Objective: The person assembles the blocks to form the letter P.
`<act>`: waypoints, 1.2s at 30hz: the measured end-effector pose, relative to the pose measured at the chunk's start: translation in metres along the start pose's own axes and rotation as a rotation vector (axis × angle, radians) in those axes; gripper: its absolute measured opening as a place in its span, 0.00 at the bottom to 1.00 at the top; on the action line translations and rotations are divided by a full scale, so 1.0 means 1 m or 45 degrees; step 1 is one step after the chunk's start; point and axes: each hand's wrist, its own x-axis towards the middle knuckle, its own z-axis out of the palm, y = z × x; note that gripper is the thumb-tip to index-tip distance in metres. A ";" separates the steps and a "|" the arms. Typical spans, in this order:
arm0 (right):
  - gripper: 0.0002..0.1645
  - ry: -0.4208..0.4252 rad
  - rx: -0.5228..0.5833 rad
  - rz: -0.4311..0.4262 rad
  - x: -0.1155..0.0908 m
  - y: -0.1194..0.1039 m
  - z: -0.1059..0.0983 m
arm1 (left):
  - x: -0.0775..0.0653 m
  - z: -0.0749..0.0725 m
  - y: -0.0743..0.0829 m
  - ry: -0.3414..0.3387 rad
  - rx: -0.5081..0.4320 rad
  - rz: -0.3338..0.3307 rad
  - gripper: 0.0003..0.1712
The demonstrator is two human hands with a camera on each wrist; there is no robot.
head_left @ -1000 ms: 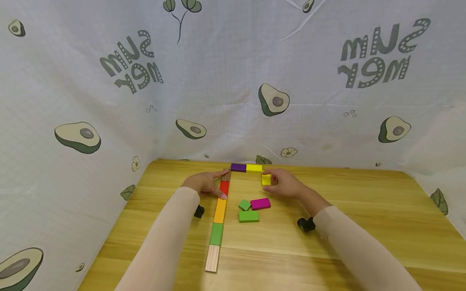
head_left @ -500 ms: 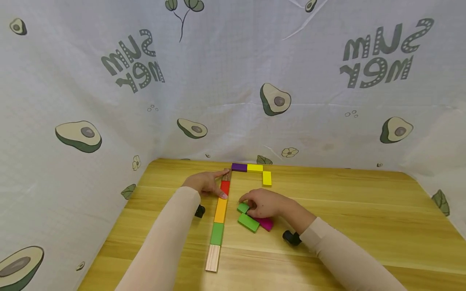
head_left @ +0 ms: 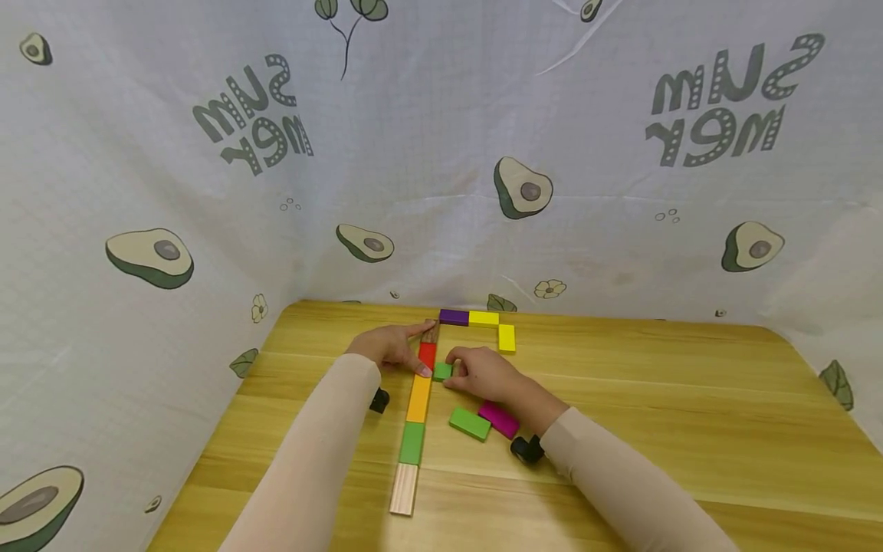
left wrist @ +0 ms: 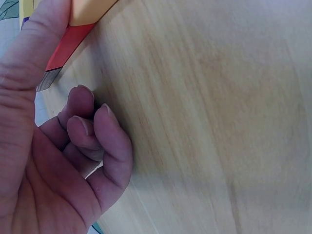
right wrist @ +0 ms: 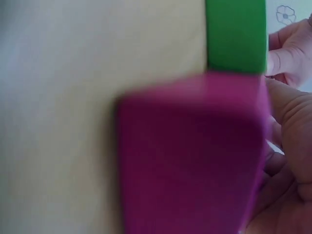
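Observation:
A small green block (head_left: pixel 442 372) is pinched between the thumb and index finger of my right hand (head_left: pixel 486 376), beside the red and orange part of the row. My left hand (head_left: pixel 385 346) steadies that row: its index finger reaches the brown block (head_left: pixel 431 333), and its thumb rests where the red block (head_left: pixel 427 353) meets the orange block (head_left: pixel 418 400). Its other fingers curl loosely in the left wrist view. Nearer the front, the row continues with a green block (head_left: pixel 411 443) and a pale wood block (head_left: pixel 403 489). The right wrist view hides the small block.
Purple (head_left: pixel 454 317) and yellow (head_left: pixel 484 319) blocks extend rightward from the row's far end, with another yellow block (head_left: pixel 507 338) at the corner. A longer green block (head_left: pixel 470 423) and a magenta block (head_left: pixel 498 419) lie by the right wrist. Printed cloth (head_left: pixel 428 268) hangs behind the table.
My right hand has left the corner yellow block, come down to the loose blocks and carried the small green one left to the row. The magenta and longer green blocks have shifted; my left hand stays put.

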 end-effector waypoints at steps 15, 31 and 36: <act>0.30 -0.031 0.161 0.069 0.001 0.006 -0.001 | 0.000 -0.001 -0.001 0.008 0.006 0.001 0.66; 0.23 -0.153 -0.038 0.225 -0.101 0.014 -0.023 | -0.006 0.001 0.000 0.016 -0.018 0.032 0.66; 0.17 -0.021 -0.086 0.224 -0.094 0.019 -0.024 | -0.005 0.000 0.001 0.006 -0.032 0.024 0.66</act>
